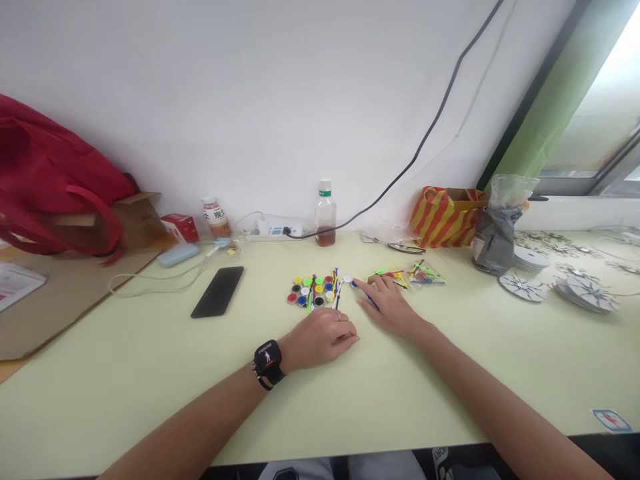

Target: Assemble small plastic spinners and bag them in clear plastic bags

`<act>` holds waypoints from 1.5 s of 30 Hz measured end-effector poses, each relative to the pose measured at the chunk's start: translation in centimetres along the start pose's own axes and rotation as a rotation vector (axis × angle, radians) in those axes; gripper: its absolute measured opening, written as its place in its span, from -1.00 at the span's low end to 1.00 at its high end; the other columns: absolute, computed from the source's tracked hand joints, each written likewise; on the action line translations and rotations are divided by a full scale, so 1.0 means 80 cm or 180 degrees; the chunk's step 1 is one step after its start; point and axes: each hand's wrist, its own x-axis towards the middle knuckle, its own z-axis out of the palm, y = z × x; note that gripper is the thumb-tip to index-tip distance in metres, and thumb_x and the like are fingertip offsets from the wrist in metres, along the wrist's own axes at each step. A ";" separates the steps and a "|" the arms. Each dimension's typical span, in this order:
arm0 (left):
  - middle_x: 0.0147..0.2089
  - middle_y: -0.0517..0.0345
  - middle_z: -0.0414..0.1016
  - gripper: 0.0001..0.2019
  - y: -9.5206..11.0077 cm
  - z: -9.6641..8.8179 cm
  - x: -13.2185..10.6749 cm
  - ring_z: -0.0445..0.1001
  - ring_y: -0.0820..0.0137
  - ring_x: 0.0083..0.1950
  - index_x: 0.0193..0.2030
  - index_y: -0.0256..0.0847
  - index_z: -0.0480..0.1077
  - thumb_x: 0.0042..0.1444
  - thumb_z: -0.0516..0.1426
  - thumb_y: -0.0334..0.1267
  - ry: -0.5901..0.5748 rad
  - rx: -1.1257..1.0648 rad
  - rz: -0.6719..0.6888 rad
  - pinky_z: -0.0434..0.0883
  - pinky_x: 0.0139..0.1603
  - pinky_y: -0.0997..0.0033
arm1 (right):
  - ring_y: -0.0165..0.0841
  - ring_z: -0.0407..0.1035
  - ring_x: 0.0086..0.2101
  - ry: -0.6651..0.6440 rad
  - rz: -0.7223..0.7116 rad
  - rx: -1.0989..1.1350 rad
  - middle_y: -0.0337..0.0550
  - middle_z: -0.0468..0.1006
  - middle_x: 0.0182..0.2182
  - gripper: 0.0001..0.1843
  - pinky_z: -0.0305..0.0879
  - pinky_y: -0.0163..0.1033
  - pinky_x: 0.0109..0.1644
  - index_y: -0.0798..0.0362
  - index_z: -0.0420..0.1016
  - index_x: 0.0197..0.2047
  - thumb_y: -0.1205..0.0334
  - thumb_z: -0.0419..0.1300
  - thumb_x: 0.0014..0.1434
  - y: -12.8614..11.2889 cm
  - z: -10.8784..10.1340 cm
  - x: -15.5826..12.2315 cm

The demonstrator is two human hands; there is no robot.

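My curled left hand point(323, 337) hides its own palm at a pale green table point(240, 407), its fingers folded in and its thumb reaching to the right; whether it has hold of anything, I cannot tell. My right hand point(393, 307) is partly bent, index finger stretched forward, and covers part of a blue stick point(373, 302) that shows at my thumb and fingers, perhaps pinched there, though the view is too small to settle it. A blue disc point(355, 283) is partly covered by my right index fingertip, with a white disc point(347, 280) just to its left. Coloured discs point(320, 289) and thin sticks point(314, 291) lie grouped just beyond my left knuckles, the nearest ends partly blocked from sight. Past my right fingers, a clear bag point(429, 275) blurs the bright pieces inside it. Both my forearms run out of frame at the bottom, and a red bag point(55, 173) is cut off at the left.
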 end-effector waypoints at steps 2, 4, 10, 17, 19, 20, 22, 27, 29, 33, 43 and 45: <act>-0.30 0.12 0.61 -0.82 0.000 0.000 0.000 0.55 0.34 -0.25 -0.20 -0.20 0.53 0.40 0.12 -0.26 -0.0029 -0.0008 -0.0036 0.36 -0.19 0.33 | 0.00 0.29 0.07 0.0007 0.0075 0.0018 0.09 0.47 0.07 -0.51 0.27 0.15 0.20 -0.08 0.38 0.36 0.12 0.14 0.40 0.000 0.001 0.001; -0.29 0.13 0.61 -0.82 0.000 0.000 -0.001 0.55 0.34 -0.25 -0.20 -0.20 0.53 0.40 0.12 -0.26 -0.0047 -0.0030 -0.0072 0.36 -0.18 0.33 | -0.01 0.29 0.08 0.0003 0.0079 0.0169 0.07 0.47 0.05 -0.58 0.28 0.12 0.20 -0.08 0.46 0.28 0.14 0.16 0.39 0.002 -0.003 0.000; -0.26 0.09 0.58 -0.81 -0.005 -0.004 -0.002 0.53 0.33 -0.20 -0.19 -0.20 0.53 0.41 0.11 -0.26 0.0068 -0.0118 -0.0103 0.39 -0.14 0.32 | -0.10 0.33 0.05 -0.0114 -0.0142 0.0835 -0.04 0.51 0.00 -0.66 0.31 0.03 0.18 -0.13 0.54 0.17 0.15 0.24 0.34 0.002 -0.023 -0.005; 0.04 -0.02 0.55 -0.82 -0.012 -0.008 -0.003 0.47 0.19 0.12 0.05 -0.15 0.50 0.38 0.15 -0.25 0.0352 -0.0025 -0.0221 0.42 0.18 0.12 | -0.08 0.41 -0.03 0.0167 0.0125 0.0522 -0.01 0.56 -0.15 -0.82 0.34 0.03 0.10 -0.02 0.60 -0.06 0.26 0.18 0.33 0.012 -0.028 -0.004; 0.12 -0.02 0.53 -0.77 -0.013 -0.008 -0.003 0.44 0.17 0.20 0.12 -0.12 0.47 0.36 0.17 -0.27 0.0334 -0.0037 -0.0243 0.41 0.24 0.08 | -0.07 0.40 -0.03 0.0064 0.0079 0.0404 0.00 0.56 -0.18 -0.81 0.34 0.03 0.06 -0.02 0.61 -0.10 0.30 0.16 0.34 0.014 -0.026 -0.003; 0.14 -0.02 0.52 -0.76 -0.013 -0.007 -0.003 0.43 0.17 0.22 0.13 -0.11 0.46 0.35 0.18 -0.28 0.0332 -0.0041 -0.0246 0.41 0.26 0.06 | -0.07 0.40 -0.04 0.0018 0.0047 0.0372 0.00 0.56 -0.18 -0.80 0.34 0.03 0.05 -0.02 0.61 -0.12 0.31 0.15 0.34 0.014 -0.025 -0.003; 0.16 -0.02 0.51 -0.73 -0.013 -0.005 -0.004 0.41 0.16 0.25 0.15 -0.09 0.45 0.33 0.19 -0.29 0.0343 -0.0042 -0.0248 0.40 0.28 0.04 | -0.09 0.40 -0.06 -0.0066 -0.0023 0.0372 0.00 0.55 -0.19 -0.80 0.34 0.03 0.06 -0.01 0.60 -0.16 0.33 0.13 0.35 0.012 -0.023 -0.003; 0.15 -0.02 0.52 -0.72 -0.012 -0.003 -0.004 0.41 0.16 0.26 0.17 -0.09 0.44 0.34 0.19 -0.29 0.0375 -0.0093 -0.0293 0.38 0.31 0.02 | -0.17 0.39 -0.11 -0.0175 -0.0194 0.0644 -0.06 0.54 -0.20 -0.81 0.32 -0.01 0.08 0.00 0.49 -0.22 0.33 0.07 0.39 0.002 -0.026 -0.004; 0.15 -0.01 0.52 -0.73 -0.011 -0.004 -0.003 0.41 0.18 0.25 0.17 -0.10 0.44 0.35 0.18 -0.29 0.0389 -0.0132 -0.0315 0.37 0.32 0.03 | -0.17 0.38 -0.10 -0.0080 -0.0126 0.0721 -0.05 0.55 -0.18 -0.84 0.32 -0.03 0.05 -0.01 0.44 -0.18 0.33 0.04 0.40 0.000 -0.030 -0.005; 0.14 0.00 0.54 -0.73 -0.009 -0.005 -0.002 0.42 0.19 0.23 0.16 -0.09 0.45 0.36 0.17 -0.30 0.0437 -0.0169 -0.0331 0.38 0.31 0.04 | -0.20 0.44 -0.15 0.0074 0.0222 0.1009 -0.08 0.57 -0.18 -0.87 0.37 -0.08 -0.04 -0.02 0.37 -0.12 0.30 0.01 0.41 0.001 -0.033 -0.004; 0.08 0.01 0.56 -0.79 -0.010 -0.001 0.000 0.44 0.19 0.19 0.10 -0.10 0.48 0.37 0.15 -0.28 0.0549 -0.0266 -0.0430 0.37 0.29 0.04 | -0.22 0.50 -0.30 0.0535 0.0250 0.1741 -0.07 0.64 -0.31 -0.78 0.45 -0.11 -0.16 -0.04 0.57 -0.23 0.02 0.24 0.34 -0.015 -0.013 0.007; 0.07 0.02 0.56 -0.80 -0.011 0.000 0.000 0.44 0.19 0.18 0.09 -0.10 0.48 0.37 0.15 -0.28 0.0539 -0.0287 -0.0429 0.36 0.29 0.04 | -0.21 0.51 -0.31 0.0595 0.0334 0.1837 -0.07 0.67 -0.31 -0.78 0.46 -0.10 -0.17 -0.03 0.60 -0.26 0.02 0.28 0.30 -0.017 -0.010 0.010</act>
